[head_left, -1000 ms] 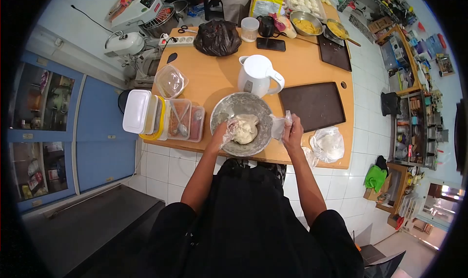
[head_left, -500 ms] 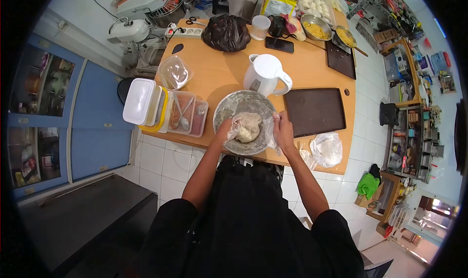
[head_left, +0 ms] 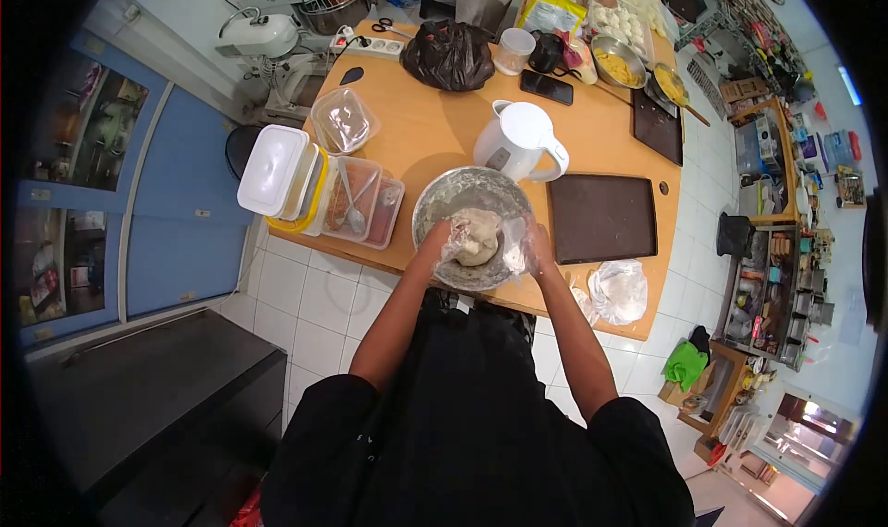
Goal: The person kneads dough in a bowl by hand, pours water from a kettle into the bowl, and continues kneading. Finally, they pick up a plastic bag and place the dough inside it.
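A metal mixing bowl [head_left: 435, 194], smeared with flour, stands at the table's near edge. Inside it lies a lump of pale, sticky dough [head_left: 479, 236]. My left hand [head_left: 438, 242] reaches over the bowl's left side, with clear plastic about its fingers, and grips the dough's left side; the fingertips are partly hidden. At the right rim is my right hand [head_left: 536, 250], closed on a thin clear plastic sheet or glove [head_left: 513, 248] that hangs into the bowl. A white electric kettle [head_left: 520, 139] stands just behind the bowl.
Right of the bowl lie a dark baking tray [head_left: 603, 217] and a white plastic bag [head_left: 618, 292]. Plastic tubs [head_left: 273, 171] and a container with spoons [head_left: 351, 203] stand left. Farther back are a black bag [head_left: 449, 55], a phone [head_left: 547, 87] and another person [head_left: 481, 0].
My right hand has moved in against the bowl's right rim, with the plastic now lower and bunched beside the dough. My left hand stays at the dough. The whole view has shifted slightly.
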Available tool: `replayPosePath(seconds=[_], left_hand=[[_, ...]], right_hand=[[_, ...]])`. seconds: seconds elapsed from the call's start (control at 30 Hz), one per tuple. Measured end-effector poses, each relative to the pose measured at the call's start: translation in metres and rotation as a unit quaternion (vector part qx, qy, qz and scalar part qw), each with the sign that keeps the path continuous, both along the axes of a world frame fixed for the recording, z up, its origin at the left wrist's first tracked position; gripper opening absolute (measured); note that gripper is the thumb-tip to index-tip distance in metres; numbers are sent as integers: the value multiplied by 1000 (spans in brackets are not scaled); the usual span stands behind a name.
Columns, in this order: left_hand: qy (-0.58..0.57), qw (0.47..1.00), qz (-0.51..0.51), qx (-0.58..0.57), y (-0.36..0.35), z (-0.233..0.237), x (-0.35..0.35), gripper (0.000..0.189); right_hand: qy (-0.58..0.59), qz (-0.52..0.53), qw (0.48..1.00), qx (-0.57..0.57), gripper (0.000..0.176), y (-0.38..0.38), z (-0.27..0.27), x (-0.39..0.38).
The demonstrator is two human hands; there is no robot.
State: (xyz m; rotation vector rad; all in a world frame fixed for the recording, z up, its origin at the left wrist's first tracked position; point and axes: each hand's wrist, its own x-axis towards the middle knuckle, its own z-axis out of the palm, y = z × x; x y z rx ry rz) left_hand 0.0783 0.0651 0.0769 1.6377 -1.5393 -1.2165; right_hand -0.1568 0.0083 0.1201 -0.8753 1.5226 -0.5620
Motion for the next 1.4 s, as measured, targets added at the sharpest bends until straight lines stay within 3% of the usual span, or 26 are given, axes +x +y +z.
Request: replayPosePath(seconds=[0.07,0.17,0.27,0.37,0.47,0.57,0.67,0.77,1.17,1.37,1.4], left_hand=[[-12,1000,-3,9,-1,-5,0,32],[65,996,23,63,0,2,0,31],[64,997,27,34,3,7,-1,31],[41,999,27,-16,3,-3,0,31],[22,999,16,45,1,0,2,31],[-11,999,15,44,3,7,1,31],[15,999,41,17,4,22,-2,31],[19,999,32,3,3,9,-2,29],[-19,999,27,37,3,19,-2,28],[-8,1000,13,6,2,8,2,29],[-10,1000,12,17,1,7,2,29]], right_hand=[[-141,-46,988,32,54,5,11,2],[-284,-131,948,50,38,18,36,13],[-286,-55,951,100,31,16,26,1],[-408,-147,889,144,28,22,10,-5],[-481,-267,809,207,22,28,-6,-9],[-494,-299,787,216,25,40,30,6],[-544,-247,766,240,31,46,21,5],[-455,-267,827,191,36,52,12,13],[-411,-118,896,116,44,45,33,4],[-83,12,996,29,44,43,70,7],[-95,9,995,34,44,41,70,6]])
